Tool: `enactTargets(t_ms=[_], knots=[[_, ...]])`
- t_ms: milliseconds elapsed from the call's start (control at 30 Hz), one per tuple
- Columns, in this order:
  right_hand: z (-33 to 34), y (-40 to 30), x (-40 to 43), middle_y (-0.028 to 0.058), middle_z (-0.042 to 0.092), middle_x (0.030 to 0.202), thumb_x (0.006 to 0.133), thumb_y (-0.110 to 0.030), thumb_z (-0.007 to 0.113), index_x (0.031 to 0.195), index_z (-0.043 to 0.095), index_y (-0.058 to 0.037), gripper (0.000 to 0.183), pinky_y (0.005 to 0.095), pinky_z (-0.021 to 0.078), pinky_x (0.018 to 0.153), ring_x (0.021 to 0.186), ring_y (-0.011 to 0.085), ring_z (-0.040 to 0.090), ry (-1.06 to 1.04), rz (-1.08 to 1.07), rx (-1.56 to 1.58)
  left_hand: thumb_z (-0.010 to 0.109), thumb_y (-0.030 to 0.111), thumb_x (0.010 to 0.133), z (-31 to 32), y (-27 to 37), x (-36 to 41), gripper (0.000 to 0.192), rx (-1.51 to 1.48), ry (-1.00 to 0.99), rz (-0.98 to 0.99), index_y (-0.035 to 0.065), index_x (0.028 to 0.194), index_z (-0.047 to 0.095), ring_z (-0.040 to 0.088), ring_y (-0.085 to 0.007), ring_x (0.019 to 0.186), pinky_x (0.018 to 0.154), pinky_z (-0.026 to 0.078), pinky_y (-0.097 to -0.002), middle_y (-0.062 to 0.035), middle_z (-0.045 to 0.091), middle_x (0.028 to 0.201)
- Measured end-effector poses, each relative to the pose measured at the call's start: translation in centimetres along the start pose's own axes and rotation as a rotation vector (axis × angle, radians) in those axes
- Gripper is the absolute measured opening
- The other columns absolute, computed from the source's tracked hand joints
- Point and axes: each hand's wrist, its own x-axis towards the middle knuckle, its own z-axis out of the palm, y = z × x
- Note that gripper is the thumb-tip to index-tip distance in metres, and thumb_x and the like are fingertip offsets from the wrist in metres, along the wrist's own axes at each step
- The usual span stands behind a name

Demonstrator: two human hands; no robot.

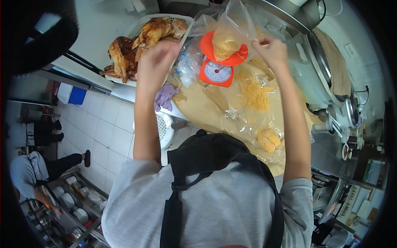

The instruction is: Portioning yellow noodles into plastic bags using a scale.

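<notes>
A clear plastic bag (235, 23) with yellow noodles (221, 51) in its bottom stands on the red pan (207, 46) of a kitchen scale (217, 72). The bag's right edge is pinched between the fingers of my right hand (273, 51). My left hand (159, 57) is blurred and hangs over the near side of a white perforated tray (189, 23); its fingers are unclear. In that tray lie browned roast poultry pieces (119, 55). Loose noodles (256, 96) and a rounded noodle bundle (268, 141) rest on plastic over brown paper (204, 102).
Crumpled plastic bags (187, 66) lie left of the scale, with a purple cloth (166, 96) at the counter edge. Large metal pots (319, 71) stand to the right. Below the counter is a white stool (164, 130). A person (28, 173) bends over drawers at far left.
</notes>
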Motion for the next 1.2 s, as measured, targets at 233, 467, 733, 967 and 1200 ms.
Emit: enactTargets(t_ms=[233, 467, 733, 967, 1200], knots=[[-5.9, -7.6, 4.3, 0.0008, 0.067, 0.074, 0.077, -0.047, 0.068, 0.096, 0.071, -0.0096, 0.042, 0.0243, 0.0479, 0.056, 0.061, 0.0076, 0.057, 0.027, -0.17, -0.033, 0.07, 0.023, 0.077, -3.7, -13.7, -10.0, 0.018, 0.643, 0.024, -0.368, 0.0113, 0.092, 0.071, 0.067, -0.0237, 0.07, 0.064, 0.05, -0.0336, -0.0069, 0.069, 0.078], [-7.8, -8.3, 5.1, 0.0047, 0.067, 0.08, 0.079, -0.038, 0.071, 0.103, 0.068, -0.0055, 0.04, 0.0245, 0.0506, 0.059, 0.061, 0.0103, 0.059, 0.044, -0.242, 0.204, 0.075, 0.019, 0.071, -2.1, -17.0, -9.0, 0.031, 0.801, 0.081, -0.264, 0.0095, 0.1, 0.07, 0.061, -0.0258, 0.092, 0.075, 0.05, -0.0395, -0.0086, 0.061, 0.101], [-2.3, -2.6, 0.8, 0.0019, 0.067, 0.082, 0.077, -0.036, 0.072, 0.095, 0.069, -0.0043, 0.037, 0.0227, 0.0463, 0.051, 0.059, 0.0071, 0.056, -0.271, -0.013, 0.186, 0.074, 0.021, 0.072, -2.5, -19.2, -9.2, 0.028, 0.864, 0.176, -0.128, 0.0072, 0.097, 0.072, 0.061, -0.0273, 0.077, 0.069, 0.05, -0.0374, -0.0101, 0.061, 0.085], [-5.5, -5.0, 3.5, 0.0011, 0.065, 0.084, 0.085, -0.025, 0.067, 0.1, 0.067, -0.0025, 0.027, 0.0218, 0.0441, 0.051, 0.06, 0.0047, 0.053, -0.133, -0.192, 0.454, 0.074, 0.018, 0.071, -2.7, -19.4, -8.4, 0.016, 0.796, 0.119, -0.271, 0.0055, 0.078, 0.068, 0.061, -0.0251, 0.072, 0.064, 0.049, -0.037, -0.0074, 0.062, 0.079], [-2.1, 1.2, 1.5, 0.0082, 0.069, 0.096, 0.09, -0.022, 0.056, 0.11, 0.067, -0.0131, 0.025, 0.0322, 0.0507, 0.07, 0.073, 0.0206, 0.065, -0.279, -0.079, -0.121, 0.077, 0.018, 0.069, -2.5, -18.1, -9.3, 0.034, 0.789, 0.209, -0.248, 0.0098, 0.099, 0.062, 0.058, -0.0196, 0.068, 0.061, 0.047, -0.0341, -0.0042, 0.056, 0.079]])
